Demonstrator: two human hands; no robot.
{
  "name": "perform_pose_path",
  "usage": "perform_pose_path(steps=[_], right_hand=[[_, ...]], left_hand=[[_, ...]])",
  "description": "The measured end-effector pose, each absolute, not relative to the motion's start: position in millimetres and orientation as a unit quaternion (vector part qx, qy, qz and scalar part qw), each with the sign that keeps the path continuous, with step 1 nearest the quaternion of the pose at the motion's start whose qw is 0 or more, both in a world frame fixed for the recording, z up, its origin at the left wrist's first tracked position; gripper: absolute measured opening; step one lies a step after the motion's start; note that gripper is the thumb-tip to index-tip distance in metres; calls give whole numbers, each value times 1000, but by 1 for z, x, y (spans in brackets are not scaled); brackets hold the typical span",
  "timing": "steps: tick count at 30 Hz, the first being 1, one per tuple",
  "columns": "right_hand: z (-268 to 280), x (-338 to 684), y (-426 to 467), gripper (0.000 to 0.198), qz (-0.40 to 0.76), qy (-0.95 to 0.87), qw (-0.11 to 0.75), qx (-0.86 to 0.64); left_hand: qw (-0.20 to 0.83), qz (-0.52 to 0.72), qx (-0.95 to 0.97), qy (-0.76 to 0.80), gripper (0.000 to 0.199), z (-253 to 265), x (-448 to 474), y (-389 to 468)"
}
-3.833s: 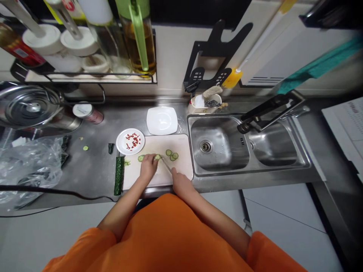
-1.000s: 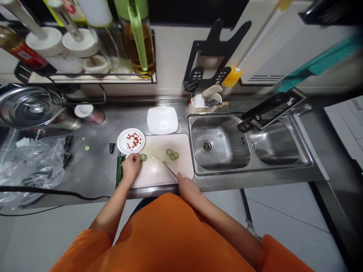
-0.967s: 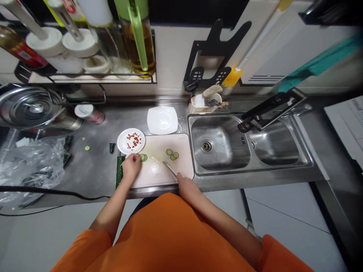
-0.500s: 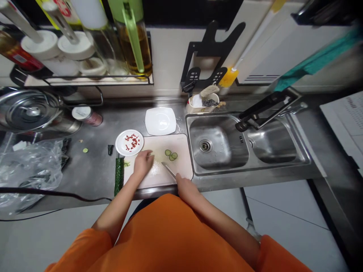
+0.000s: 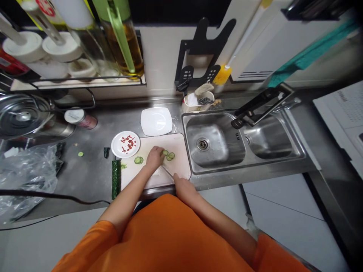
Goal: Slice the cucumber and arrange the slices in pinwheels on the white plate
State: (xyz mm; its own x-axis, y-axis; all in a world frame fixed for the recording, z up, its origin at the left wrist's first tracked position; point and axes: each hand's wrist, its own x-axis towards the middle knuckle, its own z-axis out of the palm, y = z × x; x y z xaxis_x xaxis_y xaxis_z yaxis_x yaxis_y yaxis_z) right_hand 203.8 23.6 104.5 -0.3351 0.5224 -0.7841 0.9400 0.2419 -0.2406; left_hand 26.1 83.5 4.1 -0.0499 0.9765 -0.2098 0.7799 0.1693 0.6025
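Note:
My left hand [image 5: 155, 158] is over the middle of the pale cutting board [image 5: 181, 166]. Its bent fingers close at the edge of a cucumber slice [image 5: 165, 152], partly hiding it. Two overlapping cucumber slices [image 5: 170, 156] lie just to the right. Around the handle of a knife [image 5: 168, 172] my right hand [image 5: 185, 187] is wrapped, with the blade pointing up-left toward my left hand. A small pile of cucumber slices [image 5: 138, 160] rests left of my left hand. The long cut cucumber [image 5: 116, 179] lies along the board's left edge.
A round white plate [image 5: 115, 145] with red pieces overlaps the board's upper left corner. Behind the board is a square white plate [image 5: 156, 121]. The double sink [image 5: 215, 128] adjoins on the right. Plastic bags [image 5: 31, 177] and a lidded pot [image 5: 25, 117] stand left.
My left hand has moved right across the board to the separate slices, uncovering the pile on the left. My right hand stays on the knife. The view has shifted slightly.

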Motion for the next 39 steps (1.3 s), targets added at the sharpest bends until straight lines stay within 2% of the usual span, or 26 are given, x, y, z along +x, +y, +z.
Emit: perform_pose_path(steps=[9, 18, 28, 39], right_hand=[[107, 204, 27, 41, -369, 724, 300, 500], [106, 205, 27, 42, -369, 723, 295, 504], [100, 207, 29, 44, -360, 741, 283, 492], [102, 178, 40, 38, -338, 756, 253, 500]], left_hand=[[324, 180, 583, 723, 9, 16, 26, 84], [316, 167, 473, 805, 12, 23, 5, 57], [252, 201, 549, 771, 27, 4, 0, 35], [236, 238, 552, 764, 24, -8, 1, 30]])
